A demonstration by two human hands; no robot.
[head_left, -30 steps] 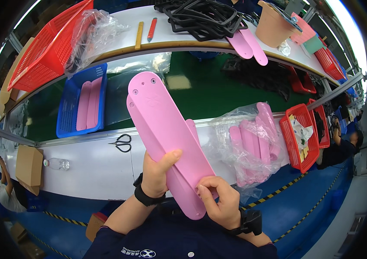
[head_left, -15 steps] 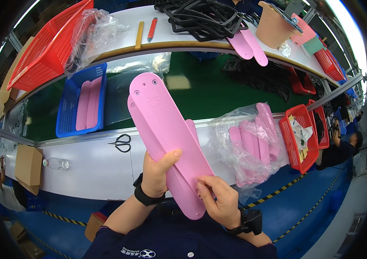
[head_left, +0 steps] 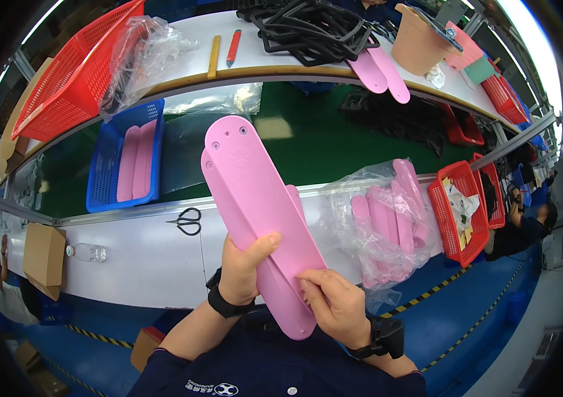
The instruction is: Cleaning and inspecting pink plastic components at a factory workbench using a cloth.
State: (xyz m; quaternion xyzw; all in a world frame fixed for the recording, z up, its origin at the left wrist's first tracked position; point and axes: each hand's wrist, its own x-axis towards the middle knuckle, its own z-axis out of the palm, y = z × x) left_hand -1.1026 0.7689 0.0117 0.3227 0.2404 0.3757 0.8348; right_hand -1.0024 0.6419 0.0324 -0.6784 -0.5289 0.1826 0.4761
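Observation:
Two long pink plastic panels with rounded ends lie overlapped in my left hand [head_left: 241, 271], its thumb pressed across them. The upper panel [head_left: 255, 178] has small holes at its far end and a faint moulded mark. Beneath it, the lower panel [head_left: 281, 304] shows along the left and at the near end. My right hand [head_left: 341, 308] is closed in a pinch against the upper panel's right edge, near the bottom. Whatever lies between those fingertips is hidden. Behind the panels, another pink piece [head_left: 294, 194] peeks out above the table.
To the right are a clear bag [head_left: 387, 231] of pink parts and a red basket [head_left: 450, 231]. Black scissors [head_left: 188, 221], a bottle [head_left: 88, 252] and a cardboard box [head_left: 44, 258] sit left. A blue basket [head_left: 96, 178] holds pink panels. Black frames [head_left: 314, 33] crowd the upper shelf.
The panels have shifted slightly right and toward me at their far end. Both hands keep nearly the same grip, the right one still pinching at the edge.

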